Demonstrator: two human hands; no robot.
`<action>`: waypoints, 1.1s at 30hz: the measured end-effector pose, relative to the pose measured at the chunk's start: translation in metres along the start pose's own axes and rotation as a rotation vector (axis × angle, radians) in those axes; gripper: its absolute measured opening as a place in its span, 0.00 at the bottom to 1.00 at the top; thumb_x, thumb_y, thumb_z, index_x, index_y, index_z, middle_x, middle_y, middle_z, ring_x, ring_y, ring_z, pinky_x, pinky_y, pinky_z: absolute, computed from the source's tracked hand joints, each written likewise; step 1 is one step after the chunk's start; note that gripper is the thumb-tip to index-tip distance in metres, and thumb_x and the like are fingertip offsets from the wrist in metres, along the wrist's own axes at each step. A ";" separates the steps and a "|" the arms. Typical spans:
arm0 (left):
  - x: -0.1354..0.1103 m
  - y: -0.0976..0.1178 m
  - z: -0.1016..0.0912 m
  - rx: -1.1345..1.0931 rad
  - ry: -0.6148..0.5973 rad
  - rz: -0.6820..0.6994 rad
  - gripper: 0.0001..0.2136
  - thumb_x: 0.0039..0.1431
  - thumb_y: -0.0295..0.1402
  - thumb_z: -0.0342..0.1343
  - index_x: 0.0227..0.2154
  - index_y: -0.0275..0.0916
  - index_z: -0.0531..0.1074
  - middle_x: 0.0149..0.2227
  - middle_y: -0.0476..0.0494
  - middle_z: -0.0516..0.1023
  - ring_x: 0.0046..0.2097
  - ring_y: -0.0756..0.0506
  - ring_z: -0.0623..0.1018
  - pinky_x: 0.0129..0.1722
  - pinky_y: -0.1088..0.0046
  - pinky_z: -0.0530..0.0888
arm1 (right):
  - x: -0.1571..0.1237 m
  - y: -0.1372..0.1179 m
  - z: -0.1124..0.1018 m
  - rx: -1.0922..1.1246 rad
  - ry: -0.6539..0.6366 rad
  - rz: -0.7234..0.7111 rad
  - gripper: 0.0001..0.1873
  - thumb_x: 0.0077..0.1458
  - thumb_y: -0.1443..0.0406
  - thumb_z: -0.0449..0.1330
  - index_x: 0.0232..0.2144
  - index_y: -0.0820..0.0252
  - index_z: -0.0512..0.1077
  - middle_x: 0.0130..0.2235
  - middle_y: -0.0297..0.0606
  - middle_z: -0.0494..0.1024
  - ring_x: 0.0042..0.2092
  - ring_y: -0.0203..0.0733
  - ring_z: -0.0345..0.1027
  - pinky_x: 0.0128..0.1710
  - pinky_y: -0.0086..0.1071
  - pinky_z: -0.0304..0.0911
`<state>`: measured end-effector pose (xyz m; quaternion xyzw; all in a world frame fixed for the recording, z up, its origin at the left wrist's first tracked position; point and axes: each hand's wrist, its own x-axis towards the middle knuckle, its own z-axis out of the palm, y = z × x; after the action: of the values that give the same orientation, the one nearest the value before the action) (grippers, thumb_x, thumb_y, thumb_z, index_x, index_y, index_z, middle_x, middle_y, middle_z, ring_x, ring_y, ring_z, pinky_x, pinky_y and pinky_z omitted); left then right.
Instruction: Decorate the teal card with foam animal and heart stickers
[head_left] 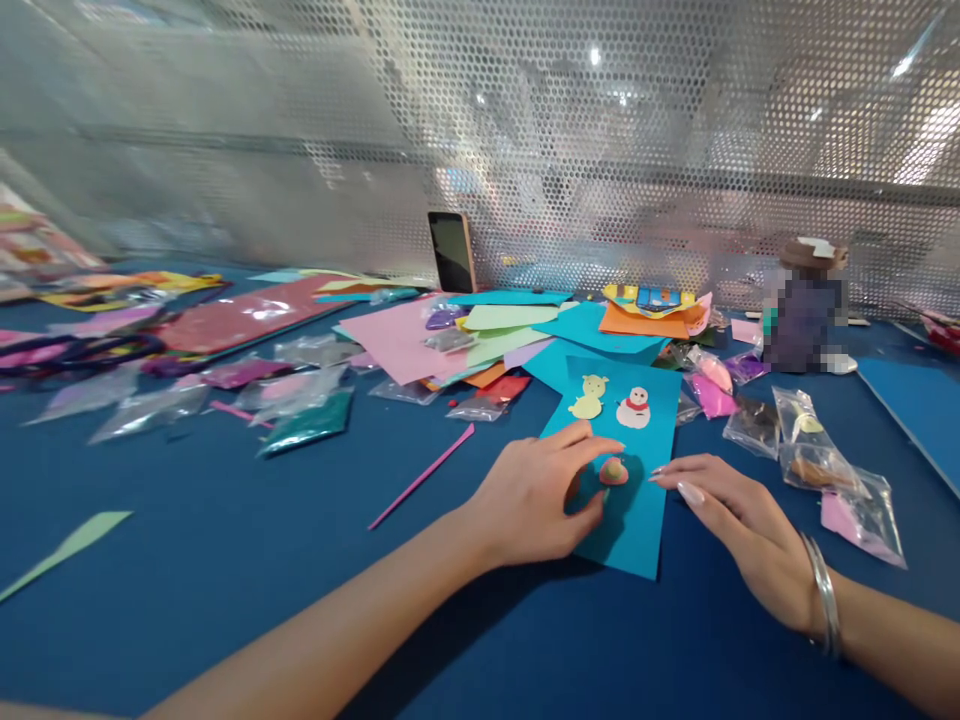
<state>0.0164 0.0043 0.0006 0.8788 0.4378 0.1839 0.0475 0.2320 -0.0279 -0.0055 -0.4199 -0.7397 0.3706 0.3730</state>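
A blue paper sheet (pixel 637 545) lies on the table in front of me. Near its top sit a pale yellow animal figure (pixel 589 397) and a white snowman (pixel 634 409) with a red scarf, both flat and clay-like. Lower down is a small pink-and-yellowish clay piece (pixel 613 471). My left hand (pixel 540 495) rests over the sheet's left side, thumb and fingers apart and curved around this piece, with nothing seen between them. My right hand (pixel 739 510), wearing silver bangles, is open with fingers stretched out; its fingertips are at the sheet's right edge.
A pink stick tool (pixel 421 477) lies left of my left hand. Several clay packets, such as a teal one (pixel 307 422), are scattered on both sides. Coloured papers (pixel 405 335) pile up behind the sheet. A phone (pixel 451 252) leans against the perforated metal panel (pixel 555 130).
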 end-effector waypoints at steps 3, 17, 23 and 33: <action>0.002 -0.001 0.002 0.038 -0.064 0.009 0.14 0.52 0.32 0.50 0.43 0.44 0.70 0.33 0.49 0.70 0.23 0.54 0.68 0.22 0.80 0.62 | 0.000 -0.001 0.000 -0.024 -0.009 0.002 0.15 0.60 0.58 0.49 0.38 0.54 0.73 0.45 0.38 0.72 0.48 0.42 0.64 0.50 0.37 0.58; 0.005 -0.008 0.009 0.044 0.109 0.011 0.12 0.54 0.43 0.52 0.33 0.43 0.76 0.27 0.50 0.69 0.21 0.54 0.66 0.21 0.80 0.60 | 0.000 -0.003 -0.002 -0.102 -0.064 0.003 0.15 0.59 0.58 0.49 0.33 0.56 0.74 0.43 0.39 0.72 0.45 0.41 0.66 0.46 0.35 0.61; 0.003 -0.007 0.007 0.013 0.043 0.044 0.12 0.57 0.40 0.49 0.36 0.44 0.74 0.28 0.50 0.68 0.21 0.54 0.66 0.21 0.80 0.60 | -0.002 -0.001 0.000 -0.123 -0.065 -0.020 0.13 0.59 0.59 0.50 0.34 0.55 0.74 0.44 0.39 0.71 0.46 0.42 0.66 0.46 0.36 0.63; 0.004 -0.013 0.010 -0.031 0.052 0.058 0.12 0.58 0.42 0.50 0.37 0.43 0.74 0.28 0.50 0.68 0.23 0.54 0.68 0.23 0.80 0.62 | -0.002 -0.001 -0.001 -0.194 -0.131 -0.003 0.11 0.57 0.62 0.52 0.35 0.55 0.74 0.46 0.41 0.69 0.47 0.43 0.65 0.47 0.38 0.63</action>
<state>0.0121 0.0163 -0.0111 0.8853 0.4101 0.2150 0.0442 0.2336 -0.0299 -0.0051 -0.4279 -0.7953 0.3235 0.2823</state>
